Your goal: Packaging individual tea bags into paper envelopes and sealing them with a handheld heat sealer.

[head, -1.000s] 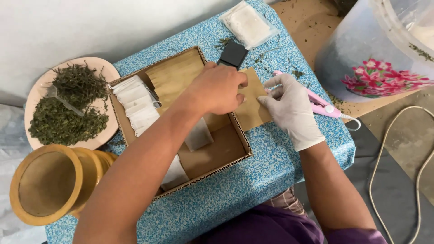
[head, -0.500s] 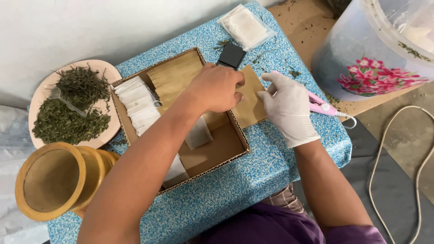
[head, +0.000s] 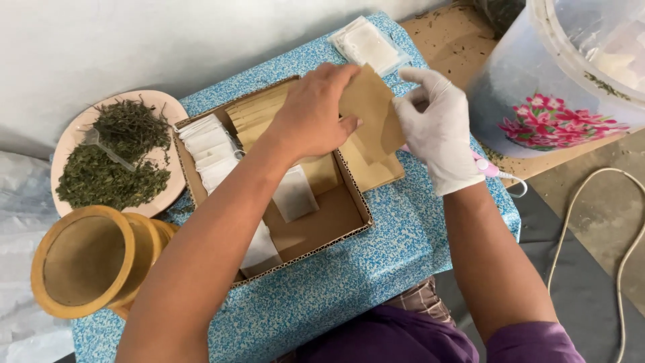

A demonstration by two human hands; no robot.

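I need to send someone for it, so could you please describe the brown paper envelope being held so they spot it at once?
Start at the open cardboard box on the blue speckled table. Above its far right corner, the bare left hand and the white-gloved right hand hold the brown paper envelope between them. Unlike the envelopes stacked in the box, it is lifted and tilted.

envelope (head: 373, 117): matt brown kraft paper
box (head: 336, 222): rough brown cardboard
glove (head: 440, 131): smooth white latex, right hand
tabletop (head: 376, 269): speckled blue, matt
funnel (head: 84, 262): smooth pale wood

Bare left hand (head: 312, 114) pinching closed, gloved right hand (head: 440, 131) fingers curled, forearms converging
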